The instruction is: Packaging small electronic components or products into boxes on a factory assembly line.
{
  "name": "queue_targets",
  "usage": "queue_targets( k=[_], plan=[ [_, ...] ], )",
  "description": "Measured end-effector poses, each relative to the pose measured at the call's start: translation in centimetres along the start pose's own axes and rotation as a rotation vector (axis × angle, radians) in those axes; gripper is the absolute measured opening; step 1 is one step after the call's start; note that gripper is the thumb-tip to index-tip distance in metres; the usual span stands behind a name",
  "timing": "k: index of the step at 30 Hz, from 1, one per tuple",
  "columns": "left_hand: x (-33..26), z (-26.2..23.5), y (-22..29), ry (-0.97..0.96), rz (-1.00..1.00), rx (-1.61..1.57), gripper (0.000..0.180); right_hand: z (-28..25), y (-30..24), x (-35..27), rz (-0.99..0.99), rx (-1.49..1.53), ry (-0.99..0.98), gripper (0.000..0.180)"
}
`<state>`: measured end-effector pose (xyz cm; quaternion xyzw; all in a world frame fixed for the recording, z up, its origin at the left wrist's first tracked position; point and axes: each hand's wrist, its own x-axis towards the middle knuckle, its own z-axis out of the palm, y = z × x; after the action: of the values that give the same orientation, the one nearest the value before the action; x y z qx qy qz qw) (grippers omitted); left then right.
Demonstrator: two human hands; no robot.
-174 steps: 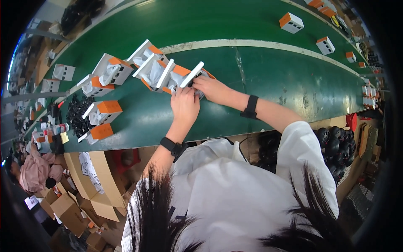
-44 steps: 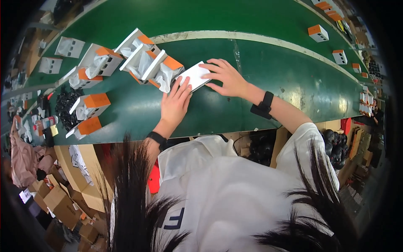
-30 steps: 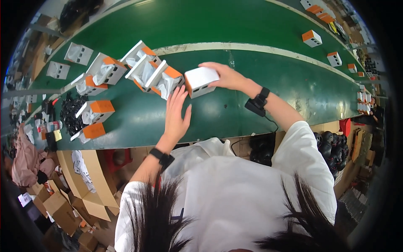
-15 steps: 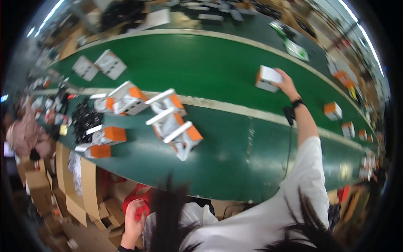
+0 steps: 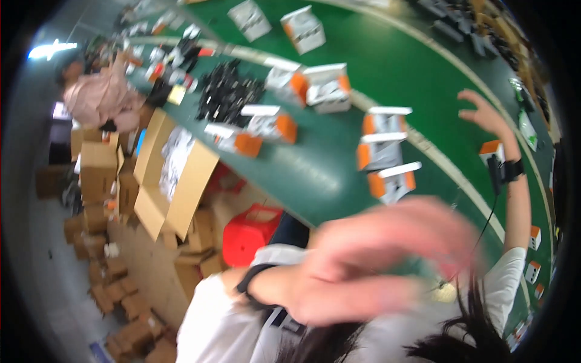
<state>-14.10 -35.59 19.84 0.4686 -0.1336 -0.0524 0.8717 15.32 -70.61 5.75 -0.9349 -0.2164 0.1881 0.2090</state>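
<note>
My left hand [image 5: 369, 260], large and smeared by motion, is raised in front of my body. Its fingers curve apart from the thumb, and no object shows between them. My right hand [image 5: 484, 116] reaches over the green belt [image 5: 423, 78] with fingers spread, holding nothing. Beside that wrist stands a white-and-orange box [image 5: 491, 150]. Three open boxes with raised white flaps, among them an open box [image 5: 382, 154], form a row on the table [image 5: 302, 175] beyond my left hand. Farther left are more open boxes, including another open box [image 5: 272, 125]. Grey-white contents show inside several.
Two boxes, one a white box [image 5: 304, 30], sit on the far belt. A heap of black parts [image 5: 227, 91] lies left. Below the table edge are a large carton [image 5: 200, 181], a red stool [image 5: 248, 236] and stacked cartons [image 5: 100, 172]. Another person [image 5: 106, 97] is at far left.
The view has swung left. My right hand has let go of the white-and-orange box. My left hand has risen from beside the red stool to in front of me.
</note>
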Motion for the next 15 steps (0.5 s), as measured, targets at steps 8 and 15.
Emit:
queue_targets(
  k=[8,15],
  plan=[
    [0.6,-1.3,8.5,-0.452,-0.344,0.934,0.024,2.4,-22.3,15.5,-0.19,-0.141,-0.334,0.052],
    [11.7,-11.1,18.5,-0.94,-0.423,1.835,0.026,7.7,-25.6,31.8,-0.076,0.08,-0.171,0.073]
  ],
)
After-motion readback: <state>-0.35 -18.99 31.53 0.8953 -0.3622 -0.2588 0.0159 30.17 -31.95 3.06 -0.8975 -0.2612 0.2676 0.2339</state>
